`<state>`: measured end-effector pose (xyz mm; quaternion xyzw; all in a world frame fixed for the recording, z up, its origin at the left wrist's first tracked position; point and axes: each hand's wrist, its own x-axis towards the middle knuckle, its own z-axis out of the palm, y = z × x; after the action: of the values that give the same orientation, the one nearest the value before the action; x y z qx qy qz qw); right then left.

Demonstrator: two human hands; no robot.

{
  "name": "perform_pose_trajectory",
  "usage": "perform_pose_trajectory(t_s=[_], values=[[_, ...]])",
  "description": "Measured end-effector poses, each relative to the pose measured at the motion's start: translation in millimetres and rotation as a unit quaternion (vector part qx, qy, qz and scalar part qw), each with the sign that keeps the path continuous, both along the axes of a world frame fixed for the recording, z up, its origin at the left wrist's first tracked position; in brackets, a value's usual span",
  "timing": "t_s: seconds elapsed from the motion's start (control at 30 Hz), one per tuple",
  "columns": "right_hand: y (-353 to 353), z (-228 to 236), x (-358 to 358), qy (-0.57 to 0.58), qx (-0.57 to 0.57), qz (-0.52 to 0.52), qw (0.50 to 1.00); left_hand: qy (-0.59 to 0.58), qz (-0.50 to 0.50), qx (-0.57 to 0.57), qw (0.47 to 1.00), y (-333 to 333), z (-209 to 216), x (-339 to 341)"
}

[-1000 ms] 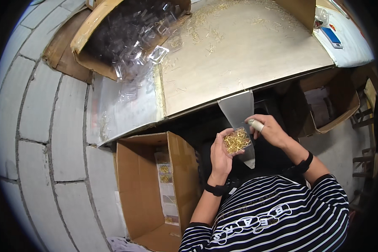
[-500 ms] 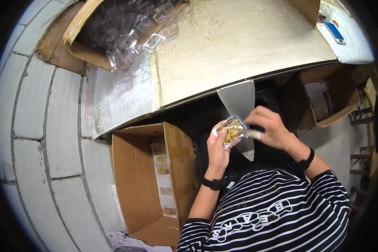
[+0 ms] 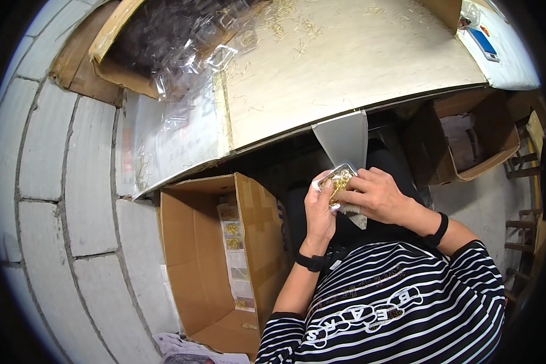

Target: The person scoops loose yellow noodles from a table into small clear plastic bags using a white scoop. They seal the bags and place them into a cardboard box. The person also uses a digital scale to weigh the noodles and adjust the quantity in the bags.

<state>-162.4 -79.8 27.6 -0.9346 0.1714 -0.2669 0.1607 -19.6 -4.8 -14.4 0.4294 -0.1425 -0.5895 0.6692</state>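
Above my lap I hold a small clear plastic box (image 3: 347,165) filled with thin gold-coloured metal pieces (image 3: 341,180). My left hand (image 3: 319,215) is closed round its left side, thumb against the rim. Bent over the box's right side is my right hand (image 3: 381,198), its fingers closed on the edge and reaching over the gold pieces. Whether it pinches any piece is hidden. A light-coloured wrap shows on one right finger. Just beyond the box, a grey chute-like sheet (image 3: 344,141) slopes down from the table edge.
Loose gold pieces lie scattered on the pale table (image 3: 358,73). A carton (image 3: 118,76) of clear plastic boxes stands at the far left. An open carton (image 3: 194,255) with filled boxes sits left of me, another carton (image 3: 431,145) at right. A blue device (image 3: 483,43) lies far right.
My right hand has moved left and in, from beside the box onto it, its fingers now over the gold pieces. My left hand still holds the box in nearly the same place.
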Motion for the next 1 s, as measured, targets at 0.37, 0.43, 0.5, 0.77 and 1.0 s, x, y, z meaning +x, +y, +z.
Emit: perform_pose_trajectory(t_s=[0.37, 0.43, 0.5, 0.77, 1.0], values=[[0, -5, 7, 0.041, 0.028, 0.013, 0.999, -0.025, -0.046, -0.012, 0.999, 1, -2, -3], [0, -7, 11, 0.034, 0.007, 0.005, 0.999, -0.020, -0.049, -0.008, 0.999, 0, -4, -3], [0, -14, 19, 0.008, 0.010, -0.013, 1.000, -0.038, -0.044, -0.008, 0.998, -2, -7, -2], [1, 1, 12, -0.042, 0.036, 0.001, 0.998, 0.006, 0.024, -0.010, 1.000, 0, 1, 3], [6, -8, 5, 0.110, -0.013, 0.038, 0.993, 0.012, 0.069, -0.018, 0.997, 2, -3, -2]])
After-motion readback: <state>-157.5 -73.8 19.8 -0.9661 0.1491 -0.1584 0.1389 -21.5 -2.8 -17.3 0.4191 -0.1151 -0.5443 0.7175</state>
